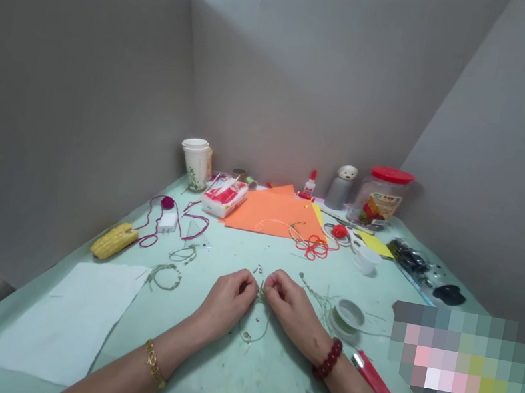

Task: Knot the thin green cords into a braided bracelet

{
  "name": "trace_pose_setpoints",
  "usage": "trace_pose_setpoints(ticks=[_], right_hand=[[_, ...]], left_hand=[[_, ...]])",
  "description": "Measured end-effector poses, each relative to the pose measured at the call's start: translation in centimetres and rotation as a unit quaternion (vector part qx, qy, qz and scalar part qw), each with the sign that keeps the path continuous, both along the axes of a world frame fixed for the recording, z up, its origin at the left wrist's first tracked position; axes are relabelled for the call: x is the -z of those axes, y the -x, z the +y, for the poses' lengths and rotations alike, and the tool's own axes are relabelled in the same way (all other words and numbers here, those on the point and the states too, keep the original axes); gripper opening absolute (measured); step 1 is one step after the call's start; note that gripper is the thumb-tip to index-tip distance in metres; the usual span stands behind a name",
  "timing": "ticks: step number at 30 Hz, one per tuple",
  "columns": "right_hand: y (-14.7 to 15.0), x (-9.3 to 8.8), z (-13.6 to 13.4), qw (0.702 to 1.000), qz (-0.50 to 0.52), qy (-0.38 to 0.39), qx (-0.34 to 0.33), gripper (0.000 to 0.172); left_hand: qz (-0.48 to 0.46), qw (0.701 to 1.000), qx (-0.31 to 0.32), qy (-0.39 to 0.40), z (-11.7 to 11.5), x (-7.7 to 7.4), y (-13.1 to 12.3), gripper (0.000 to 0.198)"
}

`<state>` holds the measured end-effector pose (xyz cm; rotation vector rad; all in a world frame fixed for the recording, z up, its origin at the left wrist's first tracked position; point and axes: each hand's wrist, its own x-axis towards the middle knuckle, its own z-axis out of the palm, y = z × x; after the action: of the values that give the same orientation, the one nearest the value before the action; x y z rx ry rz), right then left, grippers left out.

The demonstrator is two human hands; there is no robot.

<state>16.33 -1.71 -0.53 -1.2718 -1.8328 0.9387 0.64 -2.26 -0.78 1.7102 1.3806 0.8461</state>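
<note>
My left hand (231, 296) and my right hand (285, 300) meet at the middle of the pale green table (220, 379). Both have their fingers pinched together on a thin green cord loop (253, 330) that hangs down between them onto the table. A gold bracelet sits on my left wrist and a dark red bead bracelet on my right wrist. A spool of green cord (347, 316) lies just right of my right hand, with loose strands trailing from it.
Finished cord loops (166, 276) and a white paper sheet (68, 318) lie left. A corn cob (113, 241), paper cup (196, 163), tissue pack (223, 198), orange paper (272, 215), red thread (314, 248), glue bottle (310, 184), red-lidded jar (381, 198) and red tool (383, 392) surround. Grey partitions enclose the table.
</note>
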Motion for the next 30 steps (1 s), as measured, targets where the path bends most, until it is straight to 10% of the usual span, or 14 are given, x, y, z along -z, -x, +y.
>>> trace_pose_setpoints(ticks=[14,30], right_hand=[[-0.04,0.04,-0.06,1.000,-0.006,0.000,-0.006,0.013],[-0.27,0.08,-0.07,1.000,0.017,0.022,-0.004,0.008]], left_hand=[[0.113,0.976,0.027,-0.183,-0.36,0.10,-0.05,0.017],[-0.119,0.988,-0.088,0.033,0.18,-0.34,0.61,0.016]])
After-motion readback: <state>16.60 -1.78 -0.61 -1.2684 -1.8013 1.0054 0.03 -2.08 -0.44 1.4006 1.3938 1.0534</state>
